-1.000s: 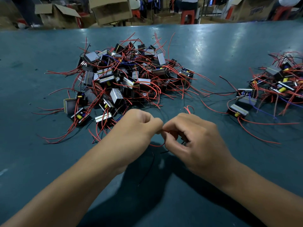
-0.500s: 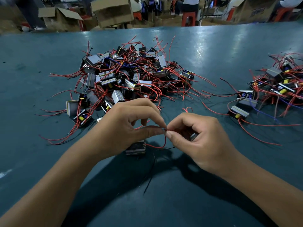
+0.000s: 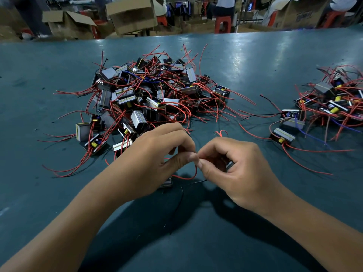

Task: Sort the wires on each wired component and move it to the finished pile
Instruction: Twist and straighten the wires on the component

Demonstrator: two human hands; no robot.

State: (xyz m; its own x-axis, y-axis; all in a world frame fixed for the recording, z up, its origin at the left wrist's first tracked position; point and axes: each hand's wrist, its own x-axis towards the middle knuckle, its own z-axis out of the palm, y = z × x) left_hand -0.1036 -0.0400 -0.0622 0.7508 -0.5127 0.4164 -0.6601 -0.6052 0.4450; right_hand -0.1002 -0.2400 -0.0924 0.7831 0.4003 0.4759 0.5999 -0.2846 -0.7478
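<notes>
On the teal counter (image 3: 255,61), a red wire (image 3: 193,174) is pinched between the left hand (image 3: 157,160) and right hand (image 3: 235,169), both grips clamped on it; its component (image 3: 167,182) is half hidden beneath. Beyond, the unsorted pile (image 3: 153,95) is heaped; the finished pile (image 3: 330,103) lies far right.

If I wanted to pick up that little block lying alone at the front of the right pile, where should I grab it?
Pinch the lone component across its two long flat sides, coming straight down from above. Its boxy body lies flat on the table, and its red wires trail off to the right, so avoid that side.
</notes>
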